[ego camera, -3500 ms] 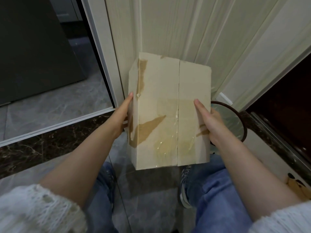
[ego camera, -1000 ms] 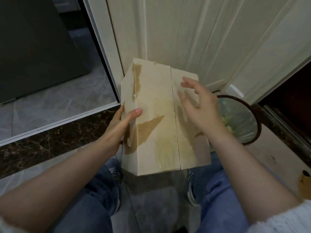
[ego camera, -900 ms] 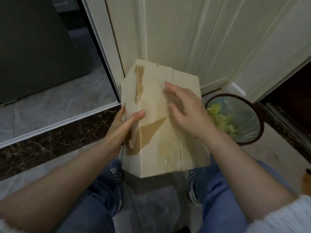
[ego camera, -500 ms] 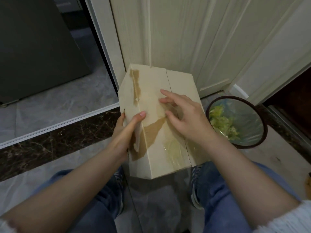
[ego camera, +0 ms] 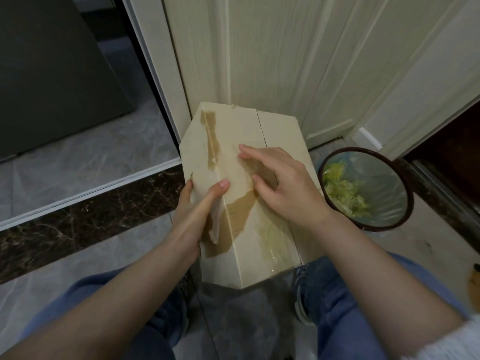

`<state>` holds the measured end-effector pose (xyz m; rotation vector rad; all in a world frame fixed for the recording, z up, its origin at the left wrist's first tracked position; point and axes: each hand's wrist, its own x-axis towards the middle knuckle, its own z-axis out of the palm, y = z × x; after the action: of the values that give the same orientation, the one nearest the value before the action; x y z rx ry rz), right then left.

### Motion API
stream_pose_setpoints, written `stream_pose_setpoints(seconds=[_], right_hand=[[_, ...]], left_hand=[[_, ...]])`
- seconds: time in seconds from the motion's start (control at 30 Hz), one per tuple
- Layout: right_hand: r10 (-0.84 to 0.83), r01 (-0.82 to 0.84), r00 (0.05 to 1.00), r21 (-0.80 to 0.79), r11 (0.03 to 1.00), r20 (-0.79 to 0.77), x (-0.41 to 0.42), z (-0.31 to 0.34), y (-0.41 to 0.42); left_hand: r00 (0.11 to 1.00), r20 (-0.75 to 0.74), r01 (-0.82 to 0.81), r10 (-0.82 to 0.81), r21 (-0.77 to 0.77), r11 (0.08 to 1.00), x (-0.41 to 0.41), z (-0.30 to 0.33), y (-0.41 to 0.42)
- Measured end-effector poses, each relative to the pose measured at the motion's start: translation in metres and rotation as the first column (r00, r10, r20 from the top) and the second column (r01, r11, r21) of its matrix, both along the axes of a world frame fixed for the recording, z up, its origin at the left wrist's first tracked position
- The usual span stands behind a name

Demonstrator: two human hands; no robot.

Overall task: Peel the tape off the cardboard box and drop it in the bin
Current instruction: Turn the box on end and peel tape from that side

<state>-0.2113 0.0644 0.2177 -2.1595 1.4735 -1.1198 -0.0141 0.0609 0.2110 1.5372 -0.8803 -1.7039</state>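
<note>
Door (ego camera: 272,61): pale panelled, closed, directly behind the work.

Floor (ego camera: 85,162): grey tile with a dark marbled threshold strip.

Cardboard box (ego camera: 280,131): cream, upright between the person's knees, top face tilted toward the camera, flap seam running down it; brown torn patches where the paper skin has lifted.

Bin (ego camera: 405,201): round, dark-rimmed, clear liner, greenish scraps inside; just beside the box on the right.

Left hand (ego camera: 197,211): grips the box's left edge, thumb curled over the top face, steadying it.

Right hand (ego camera: 283,183): fingers bent, fingertips pressing on the top face near the seam; holding nothing that can be made out.

Tape (ego camera: 275,245): clear, glossy, stuck over the seam on the lower part of the top face.

Step judged: locating and lifting a tape edge; peeling not yet begun. Next move calls for a fingernail under the edge, then a steady pull while the left hand braces the box.
</note>
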Motion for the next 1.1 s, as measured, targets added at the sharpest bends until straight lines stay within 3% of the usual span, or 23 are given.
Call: stream_pose_setpoints(seconds=[0.37, 1.1], right_hand=[[-0.107, 0.102, 0.991, -0.058, 0.993, -0.079, 0.0075, -0.0041, -0.0038], [-0.162, 0.163, 0.986, -0.018, 0.986, 0.029, 0.0101, 0.0013, -0.0016]], left_hand=[[0.999, -0.033, 0.003, -0.003, -0.02, 1.0, 0.0007, 0.0013, 0.0004], [0.999, 0.012, 0.053, -0.053, -0.048, 0.997, 0.0028, 0.0041, 0.0033]])
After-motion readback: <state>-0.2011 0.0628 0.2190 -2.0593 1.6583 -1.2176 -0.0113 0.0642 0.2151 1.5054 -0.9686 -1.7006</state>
